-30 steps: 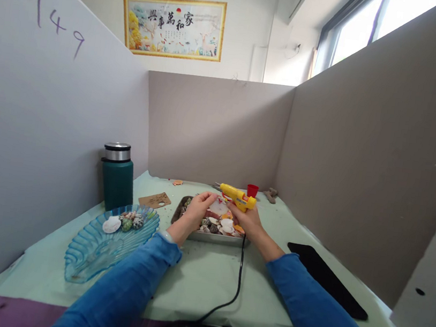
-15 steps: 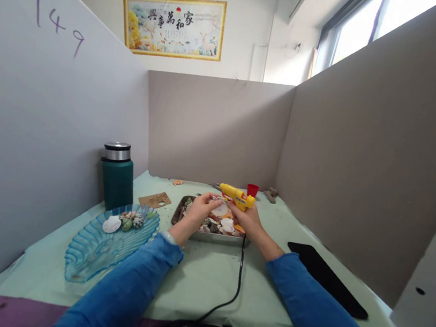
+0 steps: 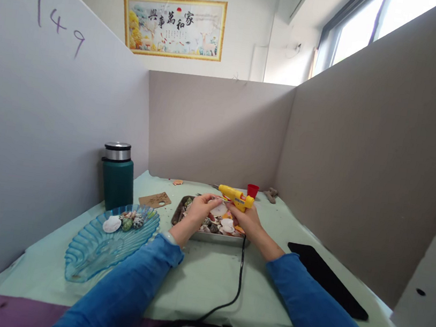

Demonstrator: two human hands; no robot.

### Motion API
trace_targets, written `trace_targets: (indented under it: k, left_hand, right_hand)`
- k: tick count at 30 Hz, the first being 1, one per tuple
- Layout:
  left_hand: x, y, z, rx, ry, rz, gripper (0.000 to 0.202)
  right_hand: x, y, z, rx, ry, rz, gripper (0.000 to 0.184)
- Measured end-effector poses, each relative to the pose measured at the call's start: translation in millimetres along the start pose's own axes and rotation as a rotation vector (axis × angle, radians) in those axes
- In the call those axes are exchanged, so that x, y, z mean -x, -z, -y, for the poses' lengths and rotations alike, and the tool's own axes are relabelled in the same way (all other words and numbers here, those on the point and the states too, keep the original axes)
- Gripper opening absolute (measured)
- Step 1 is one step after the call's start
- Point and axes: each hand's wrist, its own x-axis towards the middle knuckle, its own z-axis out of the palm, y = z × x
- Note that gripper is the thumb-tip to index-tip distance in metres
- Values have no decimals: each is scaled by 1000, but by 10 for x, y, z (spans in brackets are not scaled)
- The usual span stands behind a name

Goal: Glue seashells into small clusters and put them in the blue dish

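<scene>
My right hand (image 3: 248, 219) grips a yellow glue gun (image 3: 234, 195) over a metal tray (image 3: 179, 211) filled with several seashells. The gun's nozzle points left toward a pale shell (image 3: 218, 209) that my left hand (image 3: 198, 209) pinches above the tray. A black cord (image 3: 240, 275) runs from the gun down toward me across the pale green cloth.
A blue glass shell-shaped dish (image 3: 103, 247) with a few shells lies at the left, beside a dark green flask (image 3: 117, 176). A brown card tag (image 3: 155, 199), a small red cup (image 3: 252, 190) and a black flat pad (image 3: 325, 279) lie on the table. Partition boards enclose three sides.
My left hand has turned the pale shell and brought it closer under the nozzle; the glue gun has shifted slightly left.
</scene>
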Motion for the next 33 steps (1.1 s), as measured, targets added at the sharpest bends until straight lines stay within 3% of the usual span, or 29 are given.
trace_targets:
  k: [8, 17, 22, 33]
  left_hand:
    - [-20, 21, 22, 17, 0, -3, 31]
    - [-164, 170, 53, 185, 112, -132, 42]
    - [-204, 202, 74, 243, 124, -194, 37]
    - [-183, 159, 25, 261, 115, -212, 30]
  right_hand:
    - [-8, 3, -13, 12, 6, 15, 33]
    - [-29, 35, -51, -20, -26, 102, 37]
    - [-49, 46, -85, 18, -47, 118, 35]
    - [-39, 23, -47, 82, -62, 110, 29]
